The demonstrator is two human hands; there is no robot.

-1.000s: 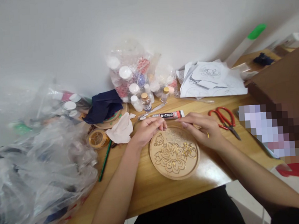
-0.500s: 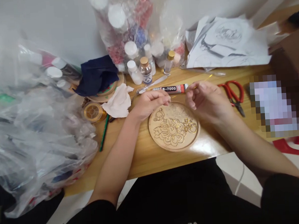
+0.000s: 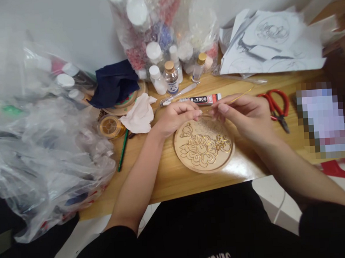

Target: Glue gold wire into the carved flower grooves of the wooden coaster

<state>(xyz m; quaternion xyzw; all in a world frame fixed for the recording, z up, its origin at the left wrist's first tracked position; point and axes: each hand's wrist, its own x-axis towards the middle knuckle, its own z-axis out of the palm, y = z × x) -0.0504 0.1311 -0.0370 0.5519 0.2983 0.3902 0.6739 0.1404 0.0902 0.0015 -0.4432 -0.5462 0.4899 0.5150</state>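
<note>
A thin gold wire runs through the fingers of my right hand, its free end curving up to the right. My left hand is closed in a pinch close by, and a short faint stretch of wire shows between the two hands. Below them lies a round wooden plaque with a raised rim. A flower and smaller motifs are outlined on it in gold wire. Near its top edge, pencil lines show without wire. Both hands hover over the plaque's far edge.
Behind the hands lie a B-7000 glue tube and a pen. Red-handled pliers are to the right, beside a blurred-out rectangle. A wire spool, a green pencil, tissue and plastic bags lie left.
My right hand has turned and its fingers have come nearer my left hand, narrowing the gap between them. The view has shifted slightly.
</note>
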